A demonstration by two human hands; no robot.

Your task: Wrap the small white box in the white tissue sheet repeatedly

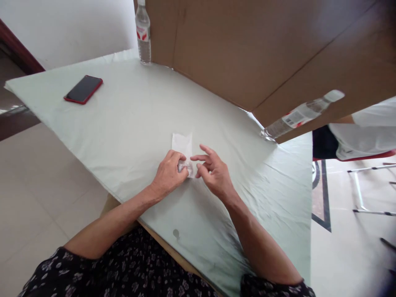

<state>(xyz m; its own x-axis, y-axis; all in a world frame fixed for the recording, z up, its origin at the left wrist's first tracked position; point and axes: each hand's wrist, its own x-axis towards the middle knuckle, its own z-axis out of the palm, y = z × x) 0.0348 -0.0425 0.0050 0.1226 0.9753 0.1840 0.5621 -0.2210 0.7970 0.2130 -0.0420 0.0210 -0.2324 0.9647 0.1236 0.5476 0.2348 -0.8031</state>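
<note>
A small white paper slip (182, 143) lies flat on the pale green cloth of the table (130, 119). My left hand (168, 172) is curled over its near end, fingers pinched on a crumpled, glossy part of it (185, 166). My right hand (212, 170) is just to the right, thumb and forefinger reaching toward that same end, the other fingers spread.
A red-cased phone (83, 89) lies face up at the far left. A clear water bottle (143, 32) stands at the back, and a second bottle (301, 115) stands at the right, both against a large cardboard sheet (253, 49). Another person in white (365, 136) sits at far right.
</note>
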